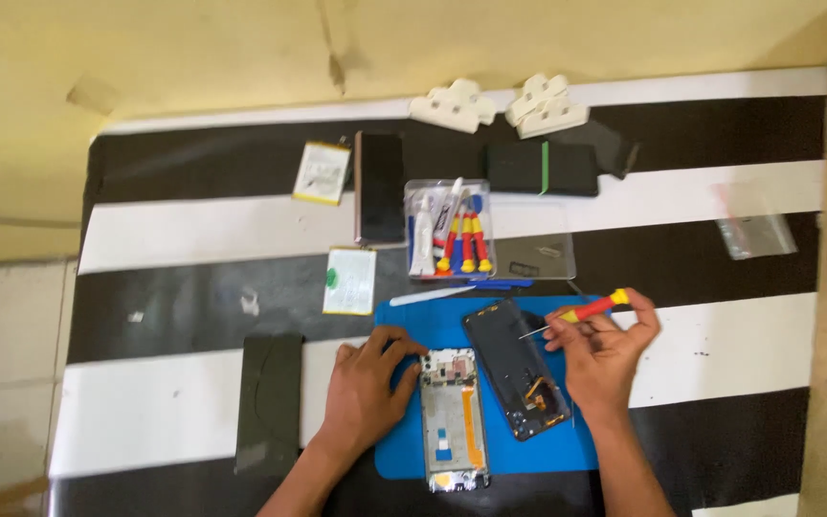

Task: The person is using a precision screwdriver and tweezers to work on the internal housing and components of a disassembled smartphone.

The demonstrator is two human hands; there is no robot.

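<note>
While held, screwdriver point(593, 308) over back cover point(515, 369)

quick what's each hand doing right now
Left hand: fingers rest on the top corner of the opened phone frame, nothing gripped.
Right hand: closed on a red and yellow screwdriver.

- Left hand point(368, 388): bare, no ring or watch showing (forearm uncovered as far as it is in view).
- Right hand point(605, 356): bare likewise, wrist and forearm without sleeve or band.
</note>
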